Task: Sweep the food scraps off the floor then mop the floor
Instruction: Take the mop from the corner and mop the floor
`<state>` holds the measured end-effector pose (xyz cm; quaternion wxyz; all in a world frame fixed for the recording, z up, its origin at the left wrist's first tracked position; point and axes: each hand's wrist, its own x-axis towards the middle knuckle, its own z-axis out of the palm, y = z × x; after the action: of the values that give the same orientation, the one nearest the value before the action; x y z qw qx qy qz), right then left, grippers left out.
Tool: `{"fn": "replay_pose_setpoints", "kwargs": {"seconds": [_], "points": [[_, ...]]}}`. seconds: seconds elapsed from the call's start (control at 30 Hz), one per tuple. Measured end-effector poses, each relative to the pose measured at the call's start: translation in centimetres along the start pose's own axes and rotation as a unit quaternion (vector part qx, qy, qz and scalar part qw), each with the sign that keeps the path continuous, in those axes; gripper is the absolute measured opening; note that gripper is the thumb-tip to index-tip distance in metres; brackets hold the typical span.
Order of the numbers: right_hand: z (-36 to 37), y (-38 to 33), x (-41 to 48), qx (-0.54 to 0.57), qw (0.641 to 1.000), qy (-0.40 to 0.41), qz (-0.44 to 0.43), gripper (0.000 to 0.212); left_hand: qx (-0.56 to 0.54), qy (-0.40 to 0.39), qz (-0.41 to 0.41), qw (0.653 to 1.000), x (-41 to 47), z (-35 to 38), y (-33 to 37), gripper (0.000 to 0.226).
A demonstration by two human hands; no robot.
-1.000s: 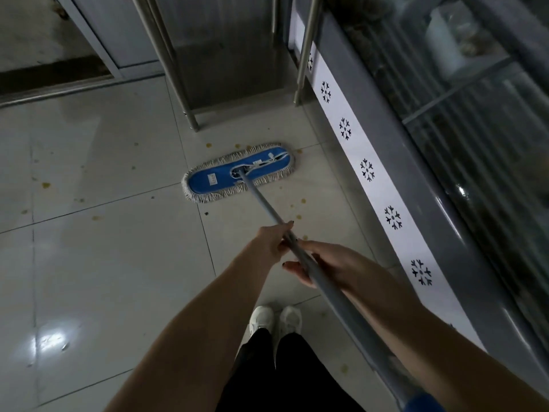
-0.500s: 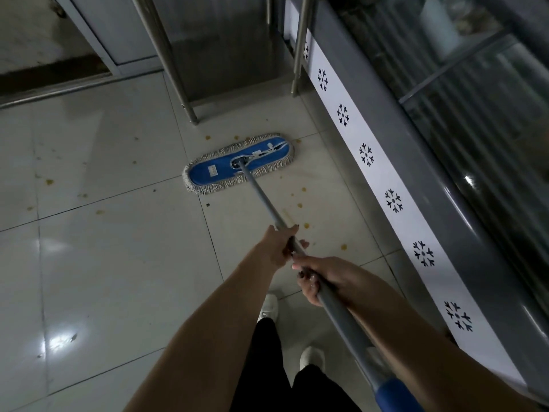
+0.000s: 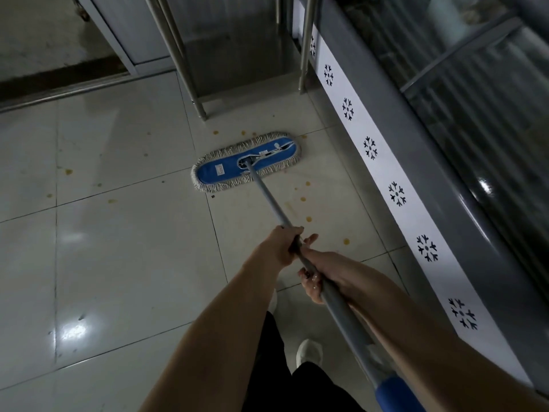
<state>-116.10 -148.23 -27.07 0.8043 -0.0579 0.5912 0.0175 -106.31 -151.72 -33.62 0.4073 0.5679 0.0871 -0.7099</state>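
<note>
A flat blue mop head with a pale fringe lies on the white tiled floor, just in front of the steel table legs. Its grey handle runs back toward me and ends in a blue grip at the bottom right. My left hand grips the handle farther forward. My right hand grips it just behind, fingers wrapped under the pole. Small orange-brown food spots dot the tiles to the right of the handle and to the left of the mop.
A glass-fronted display freezer with a white snowflake strip runs along the right side. Steel table legs stand behind the mop. A door threshold crosses the far left. My white shoes stand below the hands.
The mop head has stayed near the table legs with a slight shift. My feet have stepped apart and back, and the view has tilted a little.
</note>
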Motion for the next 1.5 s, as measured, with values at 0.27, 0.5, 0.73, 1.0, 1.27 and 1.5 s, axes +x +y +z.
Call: {"fn": "replay_pose_setpoints", "kwargs": {"seconds": [0.27, 0.5, 0.73, 1.0, 1.27, 1.5], "points": [[1.4, -0.1, 2.4, -0.039, 0.997, 0.062, 0.033, 0.064, 0.072, 0.045, 0.023, 0.996, 1.4, -0.9, 0.1, 0.016], [4.2, -4.4, 4.9, -0.042, 0.996, 0.075, 0.023, 0.064, 0.116, 0.051, 0.016, 0.992, 4.9, -1.5, 4.7, 0.014], [8.7, -13.5, 6.0, -0.039, 0.995, 0.091, 0.003, 0.062, 0.128, 0.033, 0.022, 0.991, 8.7, -0.6, 14.2, 0.016], [14.1, -24.0, 7.2, -0.046, 0.995, 0.088, -0.018, 0.058, 0.122, 0.017, 0.016, 0.992, 12.5, 1.1, 25.4, 0.022], [11.8, -26.0, 6.4, -0.063, 0.99, 0.122, -0.036, 0.053, 0.096, -0.011, -0.009, 0.995, 13.8, 3.4, 25.6, 0.016], [10.4, -24.4, 5.1, -0.064, 0.987, 0.119, -0.082, 0.053, 0.115, -0.025, -0.045, 0.992, 12.8, 3.9, 23.9, 0.02]]}}
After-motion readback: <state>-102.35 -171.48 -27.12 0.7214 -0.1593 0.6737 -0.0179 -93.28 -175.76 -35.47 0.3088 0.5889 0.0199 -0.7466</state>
